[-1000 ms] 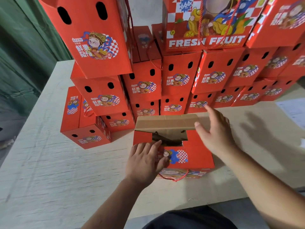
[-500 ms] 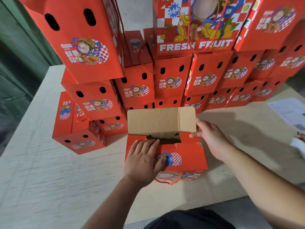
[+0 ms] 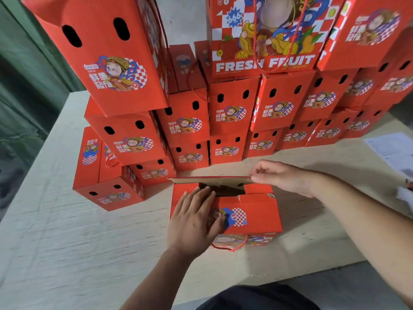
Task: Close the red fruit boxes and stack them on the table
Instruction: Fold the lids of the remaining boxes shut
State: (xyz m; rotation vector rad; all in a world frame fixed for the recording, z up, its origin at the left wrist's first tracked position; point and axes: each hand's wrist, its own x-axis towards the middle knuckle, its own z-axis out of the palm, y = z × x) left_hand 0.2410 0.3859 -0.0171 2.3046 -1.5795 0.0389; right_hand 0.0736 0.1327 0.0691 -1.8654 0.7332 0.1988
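A red cardboard fruit box with a cartoon figure and blue-and-white checker print (image 3: 250,214) lies near the front edge of the pale wood-grain desk (image 3: 67,238), just before the person. Its red cord handle (image 3: 232,248) hangs over the near side. The left hand (image 3: 194,222) rests flat on the box's near top panel, fingers straight and spread, fingertips at the edge of the dark opening. The right hand (image 3: 283,177) has its fingers curled, pinching the right end of the brown-lined far flap (image 3: 212,180), which is tilted low over the opening, not yet flat. Behind the box, a wall of closed red fruit boxes with oval vent holes (image 3: 225,113) is stacked several tiers high across the desk, one reading FRESH FRUIT. A single closed red box (image 3: 105,173) sits to the left of the stack. White paper sheets (image 3: 393,151) lie at the desk's right edge.
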